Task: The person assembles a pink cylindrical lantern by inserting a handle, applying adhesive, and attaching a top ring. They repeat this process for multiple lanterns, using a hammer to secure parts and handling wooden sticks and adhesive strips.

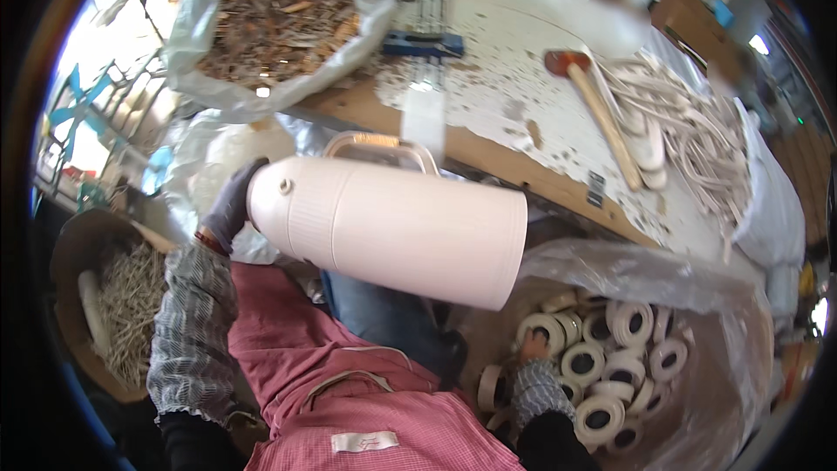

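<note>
A pale pink thermos jug (410,227) lies tilted on its side across my lap, its handle (379,141) facing the workbench. My left hand (231,205), in a dark grey glove, grips the jug's narrow end; the jug hides part of the fingers. Down to the right, my right hand (534,349) reaches into a plastic-lined box (728,340) of cream-coloured rings. Its fingers are closed at the edge of one cream ring (551,331) on the pile.
Ahead stands a worn white workbench (488,78) with a wooden edge. On it lie a mallet (602,118) and a heap of pale strips (689,139). A white sack of brown scraps (283,17) sits at the far left. Below it is a container of thin pale pieces (135,314).
</note>
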A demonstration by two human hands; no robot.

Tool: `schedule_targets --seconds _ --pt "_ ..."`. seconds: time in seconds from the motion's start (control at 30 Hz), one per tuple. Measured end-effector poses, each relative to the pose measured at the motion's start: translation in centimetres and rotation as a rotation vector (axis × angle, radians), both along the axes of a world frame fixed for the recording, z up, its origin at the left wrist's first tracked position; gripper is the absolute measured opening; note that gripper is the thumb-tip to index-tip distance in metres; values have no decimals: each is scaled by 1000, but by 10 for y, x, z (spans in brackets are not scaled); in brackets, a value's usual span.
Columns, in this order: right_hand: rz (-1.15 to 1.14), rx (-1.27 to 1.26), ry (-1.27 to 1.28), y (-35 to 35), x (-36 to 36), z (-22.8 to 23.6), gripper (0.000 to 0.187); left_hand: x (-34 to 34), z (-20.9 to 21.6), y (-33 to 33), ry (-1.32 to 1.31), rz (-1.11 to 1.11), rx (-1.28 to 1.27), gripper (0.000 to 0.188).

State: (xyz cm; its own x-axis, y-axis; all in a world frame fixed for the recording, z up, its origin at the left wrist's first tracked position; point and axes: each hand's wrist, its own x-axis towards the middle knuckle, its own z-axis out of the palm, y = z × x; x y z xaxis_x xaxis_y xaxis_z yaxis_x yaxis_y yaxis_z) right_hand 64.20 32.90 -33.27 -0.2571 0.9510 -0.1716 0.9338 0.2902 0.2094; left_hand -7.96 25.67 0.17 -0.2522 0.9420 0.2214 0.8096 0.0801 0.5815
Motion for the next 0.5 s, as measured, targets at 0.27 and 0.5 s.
schedule_targets --seconds 0.27,0.5 --pt "-269 -912 1221 58 -97 209 59 30 17 -179 157 249 -12 61" --pt "125 -598 1728 35 -302 376 48 54 -27 -221 80 387 139 38"
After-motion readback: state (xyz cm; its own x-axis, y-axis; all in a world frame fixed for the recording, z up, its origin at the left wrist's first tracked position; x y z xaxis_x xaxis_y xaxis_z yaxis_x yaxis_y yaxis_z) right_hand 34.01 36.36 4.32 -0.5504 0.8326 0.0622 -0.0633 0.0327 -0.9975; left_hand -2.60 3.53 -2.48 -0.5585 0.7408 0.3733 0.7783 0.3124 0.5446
